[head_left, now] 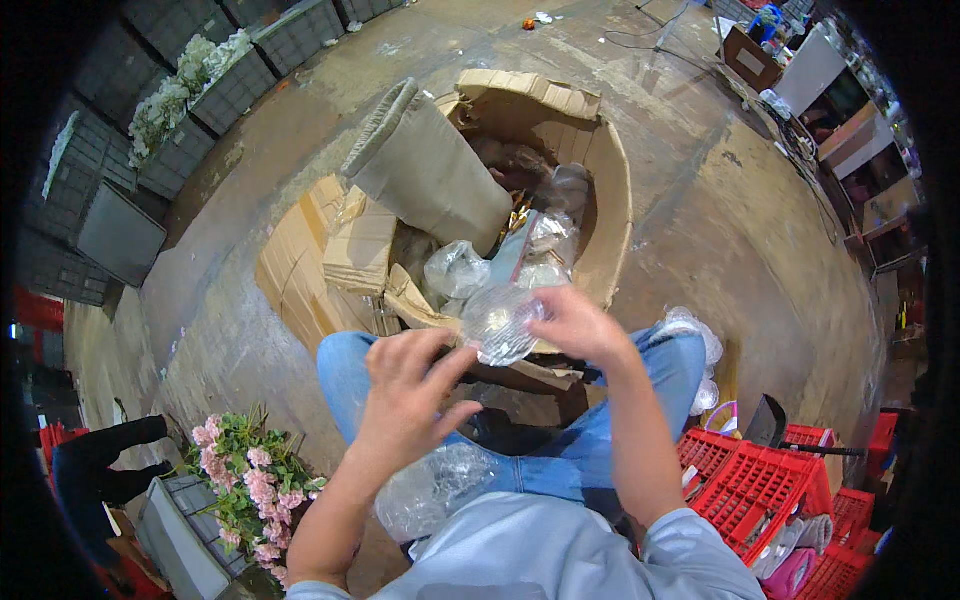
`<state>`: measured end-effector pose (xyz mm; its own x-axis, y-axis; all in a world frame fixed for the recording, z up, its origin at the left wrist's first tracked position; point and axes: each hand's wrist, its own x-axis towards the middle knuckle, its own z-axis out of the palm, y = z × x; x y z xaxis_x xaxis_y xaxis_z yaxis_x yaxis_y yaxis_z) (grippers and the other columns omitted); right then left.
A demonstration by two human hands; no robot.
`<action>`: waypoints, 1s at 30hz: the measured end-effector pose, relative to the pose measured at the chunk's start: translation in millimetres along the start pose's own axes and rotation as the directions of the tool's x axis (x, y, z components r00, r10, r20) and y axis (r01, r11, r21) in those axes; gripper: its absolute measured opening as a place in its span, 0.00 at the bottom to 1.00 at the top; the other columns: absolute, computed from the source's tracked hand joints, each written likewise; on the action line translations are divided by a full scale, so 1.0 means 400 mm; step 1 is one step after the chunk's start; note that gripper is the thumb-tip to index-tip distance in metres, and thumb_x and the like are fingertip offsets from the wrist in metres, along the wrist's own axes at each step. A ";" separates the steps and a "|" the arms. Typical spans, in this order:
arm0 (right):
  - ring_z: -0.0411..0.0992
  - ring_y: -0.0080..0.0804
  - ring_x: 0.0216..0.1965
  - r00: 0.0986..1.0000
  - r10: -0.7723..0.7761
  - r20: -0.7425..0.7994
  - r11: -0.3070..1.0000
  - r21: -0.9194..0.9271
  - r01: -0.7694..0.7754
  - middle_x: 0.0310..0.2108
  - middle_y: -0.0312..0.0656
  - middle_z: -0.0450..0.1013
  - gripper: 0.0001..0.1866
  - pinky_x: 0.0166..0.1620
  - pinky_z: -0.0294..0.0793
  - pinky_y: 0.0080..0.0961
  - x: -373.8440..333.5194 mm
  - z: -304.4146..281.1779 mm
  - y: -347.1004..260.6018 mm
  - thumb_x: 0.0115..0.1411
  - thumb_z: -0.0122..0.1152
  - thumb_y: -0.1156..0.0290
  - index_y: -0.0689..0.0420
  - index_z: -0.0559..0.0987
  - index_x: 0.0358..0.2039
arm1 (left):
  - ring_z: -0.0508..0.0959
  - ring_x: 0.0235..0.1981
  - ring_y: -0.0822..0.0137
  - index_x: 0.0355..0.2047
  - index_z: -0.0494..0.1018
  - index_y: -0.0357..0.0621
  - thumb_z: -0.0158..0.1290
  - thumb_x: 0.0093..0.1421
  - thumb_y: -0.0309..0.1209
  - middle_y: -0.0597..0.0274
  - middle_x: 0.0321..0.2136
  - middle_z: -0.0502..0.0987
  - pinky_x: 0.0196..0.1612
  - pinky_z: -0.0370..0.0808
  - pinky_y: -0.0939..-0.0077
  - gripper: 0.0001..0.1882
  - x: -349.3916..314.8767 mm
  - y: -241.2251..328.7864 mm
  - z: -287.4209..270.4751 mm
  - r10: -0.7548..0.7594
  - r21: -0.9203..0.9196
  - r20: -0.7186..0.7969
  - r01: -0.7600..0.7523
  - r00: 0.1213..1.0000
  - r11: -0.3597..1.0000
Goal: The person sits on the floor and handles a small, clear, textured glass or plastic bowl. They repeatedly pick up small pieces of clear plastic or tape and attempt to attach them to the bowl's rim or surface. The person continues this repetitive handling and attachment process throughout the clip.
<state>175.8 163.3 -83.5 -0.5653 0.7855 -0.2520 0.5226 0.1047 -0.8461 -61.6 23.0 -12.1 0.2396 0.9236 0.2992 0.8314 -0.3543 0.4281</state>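
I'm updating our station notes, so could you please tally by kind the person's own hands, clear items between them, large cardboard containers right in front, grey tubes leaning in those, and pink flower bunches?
Hands: 2 (left hand, right hand)
Clear round plastic item: 1
Large cardboard container: 1
Grey tube: 1
Pink flower bunch: 1
Total: 6

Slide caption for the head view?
Right hand holding a clear round object, left hand alongside, before an open cardboard box.
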 end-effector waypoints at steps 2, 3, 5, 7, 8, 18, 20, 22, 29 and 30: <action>0.75 0.23 0.33 0.991 -0.102 0.081 0.972 0.220 0.082 0.29 0.37 0.79 0.09 0.37 0.76 0.31 -0.052 0.052 -0.035 0.63 0.64 0.72 0.66 0.82 0.39 | 0.75 0.55 0.57 0.48 0.80 0.48 0.72 0.47 0.29 0.62 0.52 0.77 0.66 0.59 0.48 0.26 0.000 0.051 -0.012 0.141 0.093 0.065 -0.147 0.988 0.985; 0.73 0.19 0.33 0.985 -0.112 0.134 0.950 0.306 0.066 0.29 0.32 0.77 0.08 0.36 0.75 0.30 -0.079 0.071 -0.054 0.65 0.62 0.73 0.65 0.82 0.39 | 0.76 0.54 0.59 0.46 0.80 0.49 0.72 0.47 0.30 0.63 0.49 0.78 0.67 0.58 0.48 0.24 -0.014 0.059 -0.004 0.190 0.108 0.071 -0.197 0.979 0.974; 0.71 0.19 0.31 0.976 -0.086 0.199 0.840 0.542 -0.036 0.30 0.30 0.73 0.11 0.34 0.72 0.23 -0.115 0.097 -0.063 0.69 0.61 0.73 0.62 0.79 0.50 | 0.77 0.52 0.61 0.43 0.81 0.50 0.71 0.48 0.29 0.64 0.45 0.79 0.67 0.55 0.46 0.20 -0.052 0.062 0.006 0.211 0.076 0.046 -0.214 0.976 0.974; 0.71 0.20 0.31 0.964 -0.042 0.262 0.625 0.759 -0.180 0.30 0.30 0.71 0.15 0.34 0.72 0.22 -0.156 0.088 -0.094 0.70 0.61 0.72 0.61 0.77 0.55 | 0.78 0.50 0.63 0.40 0.81 0.50 0.69 0.50 0.27 0.65 0.41 0.80 0.68 0.54 0.46 0.16 -0.096 0.048 -0.005 0.156 -0.030 -0.004 -0.156 0.988 0.987; 0.75 0.26 0.36 0.968 -0.022 0.250 0.583 0.790 -0.191 0.37 0.35 0.71 0.21 0.40 0.76 0.23 -0.173 0.082 -0.094 0.70 0.60 0.74 0.59 0.70 0.61 | 0.80 0.45 0.61 0.37 0.81 0.48 0.67 0.54 0.26 0.65 0.34 0.81 0.66 0.59 0.48 0.10 -0.099 0.068 -0.023 0.069 -0.077 -0.072 -0.075 0.995 0.994; 0.77 0.43 0.58 0.987 -0.161 0.005 0.393 0.917 0.060 0.51 0.46 0.71 0.19 0.60 0.81 0.38 -0.226 0.205 -0.084 0.64 0.56 0.88 0.63 0.69 0.55 | 0.76 0.39 0.77 0.50 0.79 0.42 0.58 0.70 0.27 0.68 0.36 0.78 0.41 0.72 0.82 0.10 -0.169 0.069 0.058 -0.799 -0.916 -0.076 0.275 0.596 0.291; 0.81 0.47 0.54 0.994 -0.106 -0.036 0.367 0.927 0.073 0.45 0.46 0.77 0.14 0.60 0.82 0.41 -0.237 0.210 -0.115 0.66 0.58 0.87 0.63 0.71 0.50 | 0.75 0.38 0.77 0.53 0.77 0.42 0.57 0.71 0.28 0.70 0.35 0.77 0.39 0.71 0.82 0.12 -0.170 0.074 0.057 -0.791 -0.918 -0.024 0.299 0.611 0.259; 0.81 0.47 0.53 0.992 -0.122 -0.039 0.247 0.967 0.069 0.44 0.47 0.78 0.14 0.59 0.83 0.43 -0.234 0.215 -0.118 0.66 0.58 0.86 0.63 0.71 0.50 | 0.74 0.37 0.78 0.55 0.78 0.41 0.54 0.73 0.28 0.70 0.36 0.77 0.39 0.70 0.82 0.13 -0.182 0.066 0.058 -0.755 -0.880 0.004 0.361 0.656 0.309; 0.77 0.51 0.59 0.982 -0.187 -0.010 0.057 0.998 0.021 0.53 0.55 0.78 0.15 0.64 0.77 0.51 -0.215 0.225 -0.147 0.72 0.57 0.77 0.63 0.70 0.57 | 0.73 0.40 0.75 0.47 0.81 0.38 0.47 0.74 0.21 0.66 0.40 0.76 0.47 0.71 0.79 0.12 -0.184 0.096 0.048 -0.701 -0.874 0.043 0.367 0.712 0.319; 0.76 0.52 0.60 0.982 -0.190 0.004 0.015 1.000 -0.002 0.54 0.56 0.78 0.16 0.65 0.76 0.51 -0.218 0.221 -0.160 0.72 0.56 0.76 0.63 0.70 0.58 | 0.73 0.41 0.75 0.47 0.81 0.38 0.47 0.73 0.22 0.65 0.41 0.75 0.48 0.71 0.78 0.12 -0.186 0.101 0.041 -0.696 -0.851 0.020 0.378 0.717 0.365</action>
<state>135.4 34.3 -49.0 -0.6571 0.7486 -0.0887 -0.6292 -0.6095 -0.4823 -37.3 -57.6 -31.1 -0.3973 0.9122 -0.1002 -0.0323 0.0952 0.9949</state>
